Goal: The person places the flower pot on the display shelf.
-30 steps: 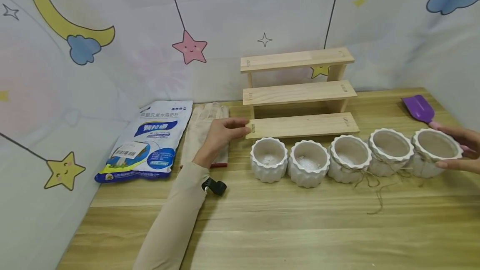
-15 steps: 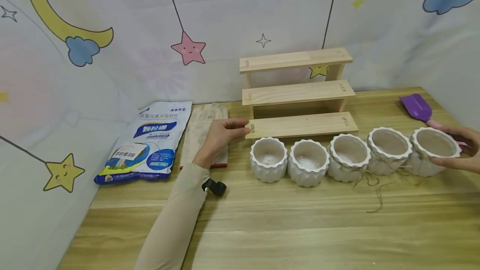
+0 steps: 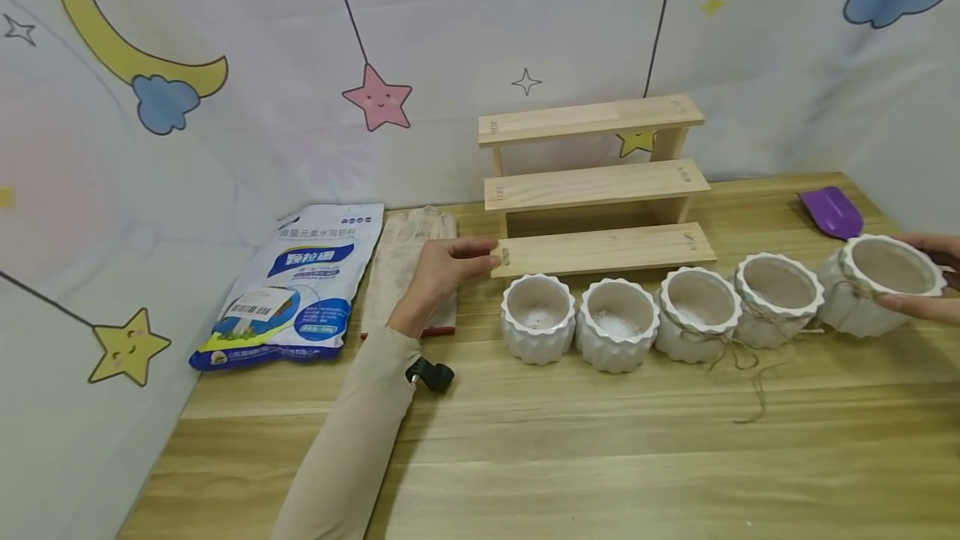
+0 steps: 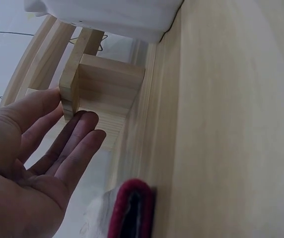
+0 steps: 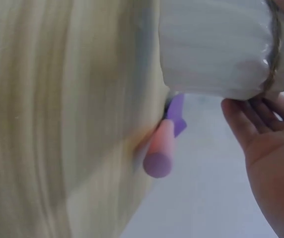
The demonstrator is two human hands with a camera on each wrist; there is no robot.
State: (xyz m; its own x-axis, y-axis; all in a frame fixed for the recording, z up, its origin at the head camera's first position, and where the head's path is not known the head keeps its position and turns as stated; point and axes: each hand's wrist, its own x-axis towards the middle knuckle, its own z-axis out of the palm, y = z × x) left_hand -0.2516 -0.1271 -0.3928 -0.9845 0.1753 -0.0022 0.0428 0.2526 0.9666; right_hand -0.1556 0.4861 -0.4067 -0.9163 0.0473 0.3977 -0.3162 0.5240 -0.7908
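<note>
My left hand point(image 3: 442, 276) pinches the left end of the lowest board of a three-step wooden plant stand point(image 3: 603, 252); thumb and fingers lie on either side of the board point(image 4: 68, 88) in the left wrist view. At the far right, my right hand point(image 3: 932, 277) grips a white scalloped flowerpot point(image 3: 866, 307) with twine round its neck. That pot is tilted and raised off the table, as the right wrist view shows its base point(image 5: 206, 49) apart from the wood. The fingers on its far side are partly hidden. A twine-tied pot point(image 3: 780, 307) stands just left of it.
Several more white pots point(image 3: 618, 340) stand in a row before the stand. A purple shovel point(image 3: 831, 211) with a pink handle point(image 5: 159, 148) lies behind the raised pot. Left are a fertilizer bag point(image 3: 292, 282) and cloth gloves point(image 3: 412, 273). A printed curtain point(image 3: 450, 23) hangs behind the table.
My right hand has lifted the rightmost flowerpot up and to the right, away from the row, and it now covers the shovel's handle in the head view. The left hand stays put.
</note>
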